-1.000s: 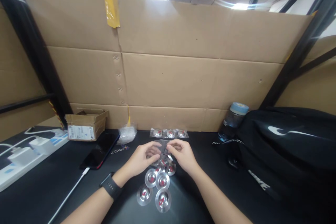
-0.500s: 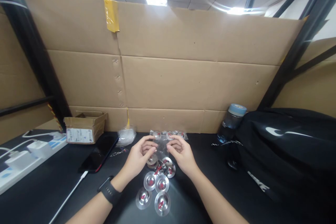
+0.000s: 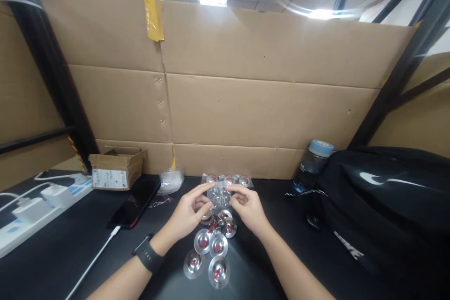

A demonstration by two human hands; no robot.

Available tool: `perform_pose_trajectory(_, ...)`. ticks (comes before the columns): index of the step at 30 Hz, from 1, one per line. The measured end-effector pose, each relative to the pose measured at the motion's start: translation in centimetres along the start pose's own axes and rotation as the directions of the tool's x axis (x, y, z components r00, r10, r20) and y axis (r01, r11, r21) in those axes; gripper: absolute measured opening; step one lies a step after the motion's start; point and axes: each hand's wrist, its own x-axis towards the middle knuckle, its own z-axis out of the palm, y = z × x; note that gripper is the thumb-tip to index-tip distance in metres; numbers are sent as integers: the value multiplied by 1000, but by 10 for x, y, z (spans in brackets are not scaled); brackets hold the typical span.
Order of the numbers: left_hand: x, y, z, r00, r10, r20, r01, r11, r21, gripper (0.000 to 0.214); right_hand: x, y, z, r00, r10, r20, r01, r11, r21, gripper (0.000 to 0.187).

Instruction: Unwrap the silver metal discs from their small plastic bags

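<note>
While both hands pinch it, the small clear bag (image 3: 218, 193) sits bunched tighter than one second ago.
We see the left hand (image 3: 188, 213) and right hand (image 3: 249, 208) clamped on the bag's two sides by thumb and fingertips. The hands are close together at lower centre of the frame, just above the pile of metal discs (image 3: 214, 243) on the worktop (image 3: 70, 253). One second back the bag looked flatter and the fingers sat lower over the pile; now it is crumpled and lifted a bit. We cannot tell whether anything is inside it. The discs have not shifted, so the handling so far concerns only the bag. Behind it lies a sealed strip of discs (image 3: 242, 180); the phone (image 3: 135, 201) and cardboard box (image 3: 116, 171) are at left, the water bottle (image 3: 312, 164) at right.
</note>
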Motion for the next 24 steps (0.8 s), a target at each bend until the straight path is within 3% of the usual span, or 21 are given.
perform_pose_trajectory(3, 0, -3, 1, 1000, 0, -11, 0, 1000, -6, 59, 0, -2, -1, 999, 48, 8, -48, 999, -9, 49)
perform_pose_trajectory(6, 0, -4, 1, 999, 7, -39, -7, 1000, 12, 68, -1, -4, -1, 997, 76, 8, -75, 997, -4, 59)
perform_pose_trajectory(10, -2, 6, -2, 977, 159, -139, -115, 953, 280, 62, 0, -7, -3, 988, 144, -59, -140, 988, 61, 67)
perform_pose_trajectory(14, -7, 16, -1, 923, 380, 61, -333, 708, 624, 82, 2, -10, -5, 970, 209, -126, -195, 974, 113, 75)
perform_pose_trajectory(18, -11, 17, 8, 869, 443, 221, -436, 472, 766, 43, 0, -9, -3, 976, 207, -67, -202, 976, 85, 75)
perform_pose_trajectory(20, -11, 17, 11, 858, 443, 260, -460, 437, 773, 30, -2, -8, 0, 984, 174, -27, -171, 981, 94, 72)
perform_pose_trajectory(24, -9, 16, 11, 851, 435, 292, -483, 433, 761, 28, -3, -5, 4, 993, 114, 12, -114, 985, 130, 67)
